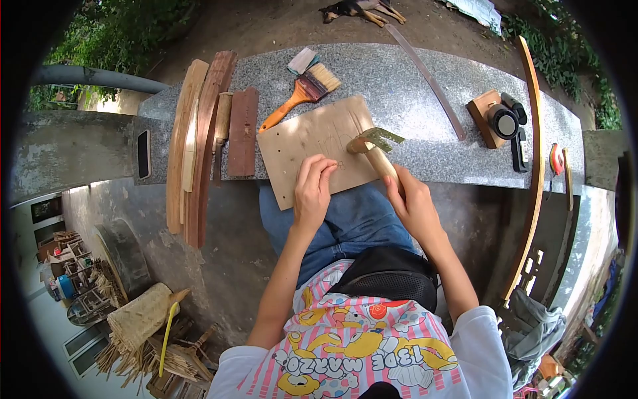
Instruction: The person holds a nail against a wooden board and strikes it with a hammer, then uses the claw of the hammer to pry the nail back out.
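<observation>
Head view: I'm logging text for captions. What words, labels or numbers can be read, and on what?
"MARZO" in block letters on the shirt, seen upside down; any further letter is unclear.
A shorter word beside it on the shirt: too distorted to read.
Wooden board: faint pencil lines, no readable text.

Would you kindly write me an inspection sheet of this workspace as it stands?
Surface: speckled granite ledge, outdoors.
Job's things: wooden board lies on the ledge and overhangs its near edge; the hammer has its head over the board.
Clutter: paintbrush, wood strips, phone, metal strip, wooden block bearing a black round item, long curved strip.
Hands: left hand has its fingertips pinched on the board, and what they pinch is too small to tell; right hand grips the hammer's handle.
Cables: nothing seen.
Surroundings: dog lying on the dirt beyond the ledge; woven basket below left.
</observation>
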